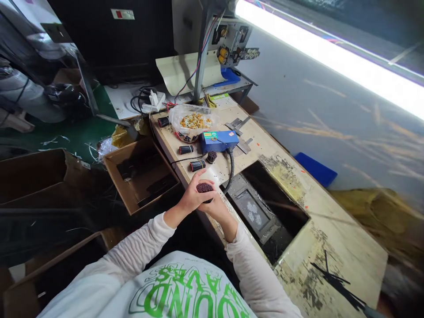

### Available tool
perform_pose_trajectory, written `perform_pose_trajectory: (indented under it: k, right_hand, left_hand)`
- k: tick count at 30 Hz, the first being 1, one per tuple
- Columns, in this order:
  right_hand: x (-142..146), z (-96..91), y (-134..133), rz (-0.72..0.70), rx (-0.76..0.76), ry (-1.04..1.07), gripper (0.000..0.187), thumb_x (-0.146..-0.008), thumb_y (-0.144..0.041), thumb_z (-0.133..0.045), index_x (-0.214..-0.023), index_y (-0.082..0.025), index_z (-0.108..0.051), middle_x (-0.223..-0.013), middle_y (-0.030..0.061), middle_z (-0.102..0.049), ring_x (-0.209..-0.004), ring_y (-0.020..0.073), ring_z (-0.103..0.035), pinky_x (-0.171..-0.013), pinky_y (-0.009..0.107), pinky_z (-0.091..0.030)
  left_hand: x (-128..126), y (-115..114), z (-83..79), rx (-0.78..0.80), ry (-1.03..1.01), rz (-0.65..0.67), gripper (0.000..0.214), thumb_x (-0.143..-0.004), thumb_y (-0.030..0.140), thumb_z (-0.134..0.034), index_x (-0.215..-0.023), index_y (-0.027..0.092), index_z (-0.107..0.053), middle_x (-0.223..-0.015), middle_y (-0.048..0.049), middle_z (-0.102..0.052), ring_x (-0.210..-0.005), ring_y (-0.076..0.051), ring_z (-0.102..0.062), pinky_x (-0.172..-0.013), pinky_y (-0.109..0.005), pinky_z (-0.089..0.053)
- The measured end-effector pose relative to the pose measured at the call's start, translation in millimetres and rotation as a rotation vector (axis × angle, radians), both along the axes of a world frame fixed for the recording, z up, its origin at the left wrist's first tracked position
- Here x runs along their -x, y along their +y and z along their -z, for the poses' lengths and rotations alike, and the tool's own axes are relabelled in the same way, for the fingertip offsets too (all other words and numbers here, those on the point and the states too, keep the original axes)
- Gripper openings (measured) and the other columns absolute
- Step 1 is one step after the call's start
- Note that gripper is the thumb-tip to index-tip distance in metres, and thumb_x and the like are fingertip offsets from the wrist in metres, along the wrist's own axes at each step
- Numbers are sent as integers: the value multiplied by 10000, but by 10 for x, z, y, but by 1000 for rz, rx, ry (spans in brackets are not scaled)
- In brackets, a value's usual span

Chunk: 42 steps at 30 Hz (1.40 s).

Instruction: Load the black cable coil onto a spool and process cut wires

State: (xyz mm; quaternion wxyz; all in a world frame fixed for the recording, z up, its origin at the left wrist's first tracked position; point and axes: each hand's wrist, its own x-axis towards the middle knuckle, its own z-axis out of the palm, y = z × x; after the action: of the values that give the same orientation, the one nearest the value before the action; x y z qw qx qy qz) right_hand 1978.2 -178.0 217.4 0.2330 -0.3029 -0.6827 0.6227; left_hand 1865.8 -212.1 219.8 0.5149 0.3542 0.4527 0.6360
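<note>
A bundle of short black wires (204, 188), with dark reddish ends facing up, is held between both hands at the table's near edge. My left hand (189, 195) wraps its left side, the index finger and thumb partly stretched out. On the other side, my right hand (217, 205) closes around the same bundle. Just beyond the hands lies a similar black bundle (198, 165) with a yellowish band, and another bundle (211, 157) stands on end beside it. A blue box (218, 141) with a black corrugated hose sits behind them.
A clear plastic bag (194, 120) of small yellow and white parts stands farther back on the wooden table (344, 238). To the right, a rectangular opening in the tabletop holds a metal frame (253, 212). An open cardboard box (142, 174) is at the left; black strands (334, 278) lie front right.
</note>
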Motion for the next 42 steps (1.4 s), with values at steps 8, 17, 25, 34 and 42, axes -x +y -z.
perform_pose_trajectory:
  k: [8,17,25,34,42]
  right_hand:
    - [10,-73,-38,21,108,-11,335,-620,-331,-720,-904,-189,-615,-843,12,-639,-808,211,-601,-725,336,-521]
    - [79,-84,-92,-45,116,-152,304,-607,-158,-629,-911,-166,-640,-848,13,-670,-854,213,-629,-721,304,-527]
    - [71,-84,-43,-115,-89,-287,340,-648,-149,-661,-987,-165,-680,-900,18,-702,-871,216,-642,-727,304,-532]
    - [69,-341,-131,-186,-120,-246,335,-649,-95,-630,-970,-181,-676,-938,20,-697,-892,206,-651,-753,298,-535]
    - [-492,-777,16,-5,-521,-280,322,-803,-424,-709,-1034,-211,-637,-899,52,-678,-824,193,-620,-781,338,-486]
  left_hand:
    - [145,-187,-63,116,-218,188,851,-468,366,-925,-1249,202,-630,-1085,-110,-698,-973,-254,-636,-900,-386,-466]
    - [23,-274,-42,251,-330,78,559,-554,208,-847,-1100,190,-727,-875,-26,-698,-802,-159,-609,-806,-295,-452]
    - [21,-304,6,132,-369,83,758,-609,218,-842,-1321,237,-579,-1153,-88,-689,-1052,-224,-603,-970,-371,-411]
    - [17,-388,10,85,-361,50,407,-638,166,-780,-1038,185,-710,-1055,-60,-692,-943,-194,-628,-908,-349,-456]
    - [136,-460,-190,-36,-247,91,419,-647,149,-789,-1043,183,-656,-827,-14,-669,-896,-202,-659,-898,-366,-466]
